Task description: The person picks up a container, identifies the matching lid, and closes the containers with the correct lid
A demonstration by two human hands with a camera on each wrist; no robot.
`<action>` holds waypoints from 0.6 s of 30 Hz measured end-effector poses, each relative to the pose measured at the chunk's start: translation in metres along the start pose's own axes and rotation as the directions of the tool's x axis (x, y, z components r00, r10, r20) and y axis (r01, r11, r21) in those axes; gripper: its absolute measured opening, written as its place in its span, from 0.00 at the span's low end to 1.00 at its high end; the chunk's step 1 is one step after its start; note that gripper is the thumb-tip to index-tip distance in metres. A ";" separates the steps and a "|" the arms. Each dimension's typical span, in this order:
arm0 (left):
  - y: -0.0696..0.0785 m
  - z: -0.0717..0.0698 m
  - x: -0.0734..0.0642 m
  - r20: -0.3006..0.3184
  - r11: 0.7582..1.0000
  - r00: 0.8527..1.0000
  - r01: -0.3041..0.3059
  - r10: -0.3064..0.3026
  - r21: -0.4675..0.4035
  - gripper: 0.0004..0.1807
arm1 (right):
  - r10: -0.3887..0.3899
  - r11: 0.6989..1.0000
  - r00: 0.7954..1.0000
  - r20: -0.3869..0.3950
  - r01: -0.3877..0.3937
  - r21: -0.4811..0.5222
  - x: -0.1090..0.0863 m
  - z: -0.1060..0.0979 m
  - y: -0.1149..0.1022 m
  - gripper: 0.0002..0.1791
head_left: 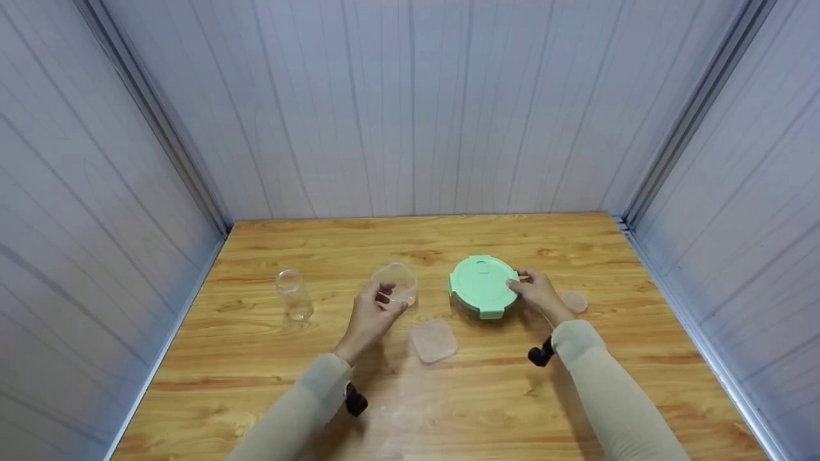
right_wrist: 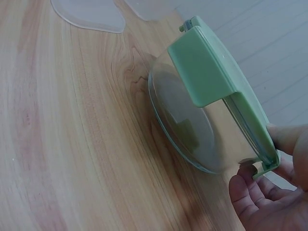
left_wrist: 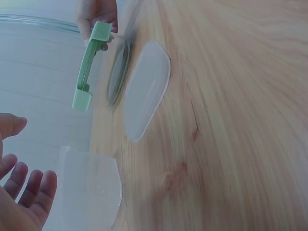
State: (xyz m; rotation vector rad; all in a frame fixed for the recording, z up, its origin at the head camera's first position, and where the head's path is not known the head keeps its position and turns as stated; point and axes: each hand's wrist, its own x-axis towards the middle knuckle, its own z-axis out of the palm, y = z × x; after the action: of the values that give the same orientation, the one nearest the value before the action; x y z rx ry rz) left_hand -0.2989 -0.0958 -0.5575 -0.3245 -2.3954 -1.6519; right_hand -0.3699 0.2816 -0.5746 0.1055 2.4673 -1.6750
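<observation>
A round glass food container [right_wrist: 219, 139] with a mint-green clip lid [head_left: 482, 282] stands on the table, right of the middle. My right hand [head_left: 538, 296] grips its right edge, thumb on top of the lid and fingers under the rim. To the left, my left hand [head_left: 373, 320] hovers by a clear squarish plastic container [head_left: 400, 274]. Its fingers are loosely bent and hold nothing; the left wrist view shows a gap between thumb and fingertips. A translucent square lid [head_left: 434, 341] lies flat between the two hands.
A clear cylindrical jar [head_left: 296, 298] stands at the left of the wooden table [head_left: 256, 397]. Just right of my right hand lies a small round translucent lid [head_left: 574, 301]. Pale panel walls [head_left: 410, 115] enclose the back and both sides.
</observation>
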 end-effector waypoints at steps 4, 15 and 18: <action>-0.002 -0.005 0.000 -0.023 1.000 1.000 0.002 -0.002 -0.004 0.23 | 0.001 1.000 1.000 -0.005 -0.001 0.009 0.000 0.001 0.000 0.30; -0.004 -0.018 0.005 -0.038 0.998 0.998 0.052 -0.051 0.028 0.35 | -0.008 1.000 1.000 0.002 0.008 -0.023 -0.003 0.001 -0.002 0.31; -0.008 -0.021 0.007 -0.015 0.998 0.998 0.066 -0.066 0.023 0.38 | -0.003 1.000 1.000 0.002 0.003 -0.026 -0.003 0.000 -0.002 0.32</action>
State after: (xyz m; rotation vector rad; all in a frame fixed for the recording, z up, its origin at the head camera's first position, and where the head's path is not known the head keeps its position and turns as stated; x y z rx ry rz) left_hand -0.3070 -0.1178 -0.5547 -0.2306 -2.4378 -1.6464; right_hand -0.3672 0.2809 -0.5727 0.0972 2.4888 -1.6428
